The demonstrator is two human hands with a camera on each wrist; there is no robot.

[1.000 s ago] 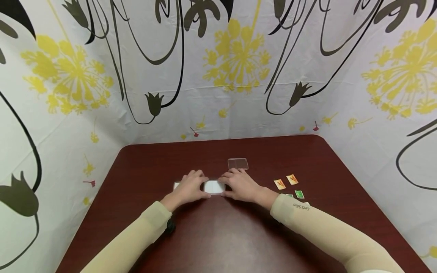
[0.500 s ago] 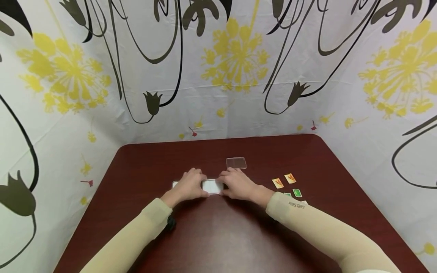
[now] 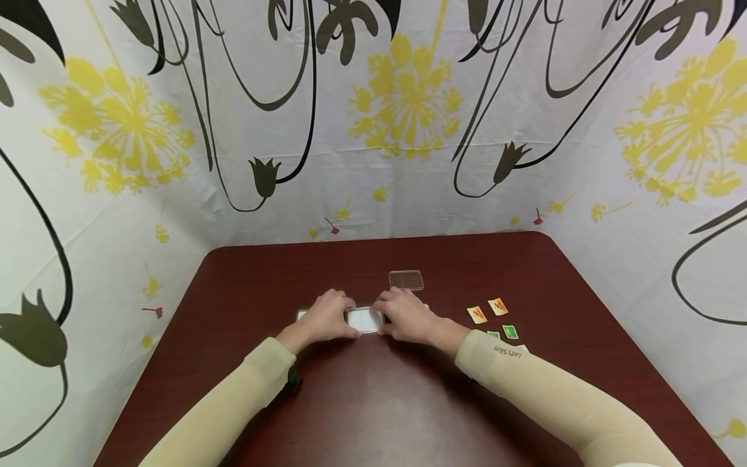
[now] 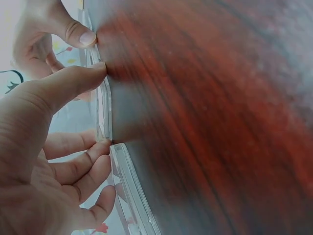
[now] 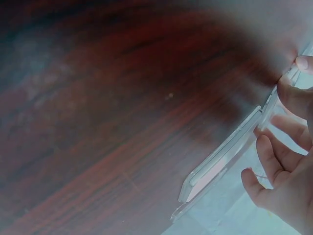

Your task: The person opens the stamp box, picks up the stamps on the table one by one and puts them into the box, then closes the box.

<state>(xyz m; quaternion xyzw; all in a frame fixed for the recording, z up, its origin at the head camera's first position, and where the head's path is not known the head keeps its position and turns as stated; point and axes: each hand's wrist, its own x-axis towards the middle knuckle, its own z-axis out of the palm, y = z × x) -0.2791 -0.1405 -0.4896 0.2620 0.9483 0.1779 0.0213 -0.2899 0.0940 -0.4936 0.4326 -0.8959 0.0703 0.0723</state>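
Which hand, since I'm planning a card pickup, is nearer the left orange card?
Right. The right hand holds the right end of the middle case, left of the left orange card; the left hand holds the case's left end, farther away.

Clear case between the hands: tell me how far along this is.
Apparently done: a second case lies beside it on the left. In hand: both hands pinch the clear case. Probably left: the clear panel lies apart beyond them, and orange cards and green cards lie loose on the right.
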